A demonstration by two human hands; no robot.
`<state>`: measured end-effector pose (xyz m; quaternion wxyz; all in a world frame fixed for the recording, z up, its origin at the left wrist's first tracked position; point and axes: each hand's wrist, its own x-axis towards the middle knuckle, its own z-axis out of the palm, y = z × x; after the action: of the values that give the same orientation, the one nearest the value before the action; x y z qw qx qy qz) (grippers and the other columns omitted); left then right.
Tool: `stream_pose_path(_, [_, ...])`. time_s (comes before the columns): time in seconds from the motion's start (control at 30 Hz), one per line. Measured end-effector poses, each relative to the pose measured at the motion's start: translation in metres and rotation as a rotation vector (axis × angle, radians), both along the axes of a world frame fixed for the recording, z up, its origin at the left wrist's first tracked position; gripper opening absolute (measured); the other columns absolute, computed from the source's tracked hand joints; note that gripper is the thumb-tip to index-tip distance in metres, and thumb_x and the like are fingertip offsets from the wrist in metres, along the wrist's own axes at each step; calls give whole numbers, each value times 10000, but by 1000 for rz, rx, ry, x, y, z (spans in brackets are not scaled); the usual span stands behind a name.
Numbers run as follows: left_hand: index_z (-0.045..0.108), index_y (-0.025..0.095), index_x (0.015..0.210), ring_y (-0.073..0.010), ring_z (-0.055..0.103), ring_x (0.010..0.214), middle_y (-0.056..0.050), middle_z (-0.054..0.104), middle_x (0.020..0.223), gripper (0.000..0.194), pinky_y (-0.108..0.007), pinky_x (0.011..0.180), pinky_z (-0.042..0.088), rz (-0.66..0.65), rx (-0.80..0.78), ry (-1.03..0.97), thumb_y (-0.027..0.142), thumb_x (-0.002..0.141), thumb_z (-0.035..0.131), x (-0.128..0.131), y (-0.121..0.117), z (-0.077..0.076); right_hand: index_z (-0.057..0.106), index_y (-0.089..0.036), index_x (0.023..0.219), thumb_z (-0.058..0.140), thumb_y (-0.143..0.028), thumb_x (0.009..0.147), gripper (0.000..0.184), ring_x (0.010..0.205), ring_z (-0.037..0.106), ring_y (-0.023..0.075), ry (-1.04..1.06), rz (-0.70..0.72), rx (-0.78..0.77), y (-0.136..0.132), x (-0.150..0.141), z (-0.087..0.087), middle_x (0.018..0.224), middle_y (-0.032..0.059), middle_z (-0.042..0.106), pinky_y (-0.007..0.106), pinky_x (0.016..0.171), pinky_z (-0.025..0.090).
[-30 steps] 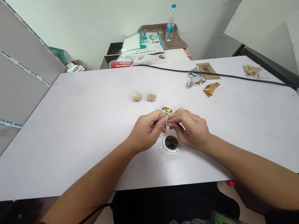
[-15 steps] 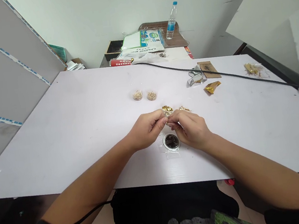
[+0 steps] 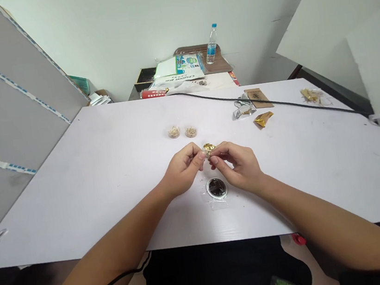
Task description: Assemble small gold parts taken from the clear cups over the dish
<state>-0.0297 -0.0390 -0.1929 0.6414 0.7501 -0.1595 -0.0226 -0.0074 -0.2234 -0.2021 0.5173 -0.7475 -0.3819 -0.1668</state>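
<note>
My left hand (image 3: 185,168) is closed, its thumb and fingertips pinching one side of a small, clear, shiny plastic piece (image 3: 207,152). Opposite it, my right hand (image 3: 237,162) pinches the other side with thumb and index finger. The fingers cover most of the piece, so its exact kind is unclear. Just beyond my fingertips lies a heap of small gold pieces (image 3: 208,146). A black disc with a white rim (image 3: 216,188) rests on clear film below my hands. Further off stand two small clear tubs of thin pale sticks, a left tub (image 3: 174,132) and a right tub (image 3: 191,132).
A black cable (image 3: 286,102) crosses the far side of the white table (image 3: 93,183). Silver foil packaging (image 3: 243,109), a brown card (image 3: 259,98), a gold wrapper (image 3: 263,119) and a bag of gold pieces (image 3: 313,96) lie right. A water bottle (image 3: 211,46) stands behind.
The view has tipped up a little, so the table sits lower in it. My fingertips have moved slightly apart around the plastic piece. Pale bits beyond my right hand are now hidden.
</note>
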Motion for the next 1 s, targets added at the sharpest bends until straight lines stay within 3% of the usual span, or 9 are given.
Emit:
stream_pose_path(0.17, [481,166,839,-121,472,680,-9,524,726,344,-268,650,396,30,1,23,492,944,509,2,2,-2,585,-191,923,580,-225,914,36,681,651,145,60,-23,61,0,0,1,796,47,655,301,623,595])
stream_pose_path(0.37, [482,164,858,-118,502,687,-1,520,712,300,-261,676,420,91,20,-2,450,931,533,5,5,-4,584,-195,886,608,-183,881,27,636,639,126,-129,-180,55,-7,10,9,762,23,671,256,563,563])
stream_pose_path(0.53, [518,162,875,-118,510,712,-10,554,768,223,-263,693,433,184,168,-99,378,926,540,10,10,-7,586,-200,869,581,-198,898,29,626,627,139,-311,-330,66,-22,29,14,743,24,667,277,560,551])
stream_pose_path(0.63, [556,164,866,-128,513,728,-19,584,789,185,-274,697,434,189,306,-240,340,922,546,18,9,5,570,-202,866,542,-259,936,94,661,641,155,-280,-403,127,-33,42,13,756,29,661,295,583,553])
stream_pose_path(0.83, [636,170,818,-171,539,844,-42,630,846,121,-316,782,429,52,653,-574,233,902,575,54,-23,46,532,-194,861,491,-420,980,259,688,625,165,-76,-426,237,-50,60,8,785,68,656,305,620,523])
stream_pose_path(1.0, [671,163,849,-203,532,895,-60,639,897,84,-345,843,426,-163,894,-566,217,886,619,86,-59,50,512,-189,845,471,-476,980,320,632,568,141,60,-434,321,-53,68,4,753,69,632,299,593,494])
